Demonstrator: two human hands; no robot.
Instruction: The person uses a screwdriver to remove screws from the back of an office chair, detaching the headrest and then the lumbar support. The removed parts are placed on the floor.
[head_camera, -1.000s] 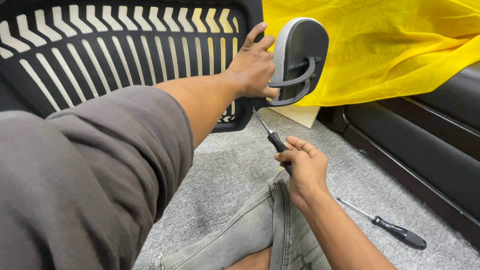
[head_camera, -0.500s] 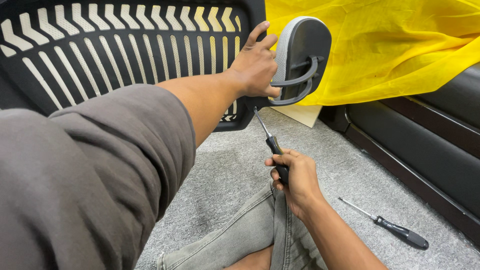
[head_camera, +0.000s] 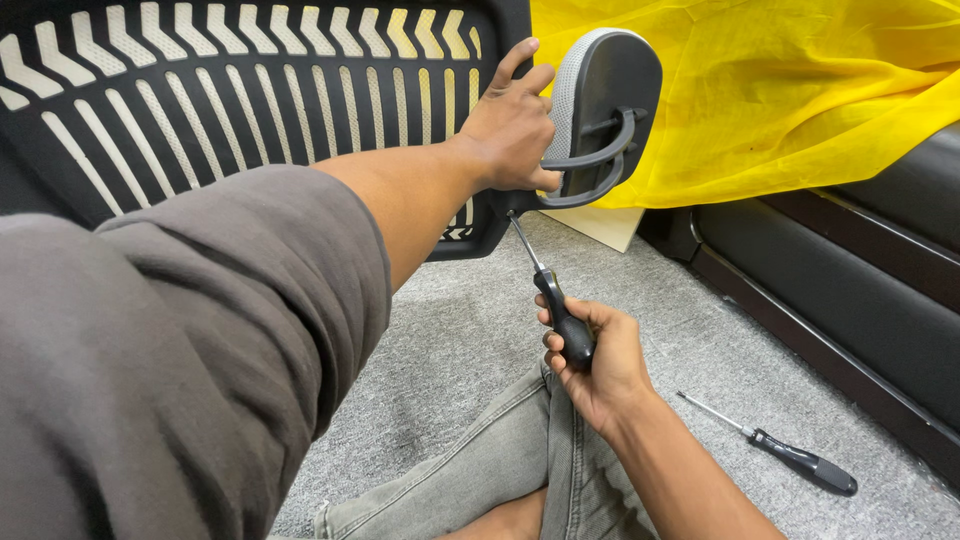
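The slatted chair back (head_camera: 250, 110) is steadied by the left hand (head_camera: 510, 125), closed on its edge beside the headrest (head_camera: 605, 110). Below it, a screwdriver (head_camera: 555, 300) is gripped in the closed right hand (head_camera: 595, 360), its tip set at the bracket, apparently to drive a screw.

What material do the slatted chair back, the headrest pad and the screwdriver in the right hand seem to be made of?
Chair back: likely matte black moulded plastic, with rigid cut slots.
Headrest pad: dark plastic shell, its edge apparently grey mesh fabric.
Screwdriver in the right hand: shiny metal shaft; black handle, plastic or rubber.
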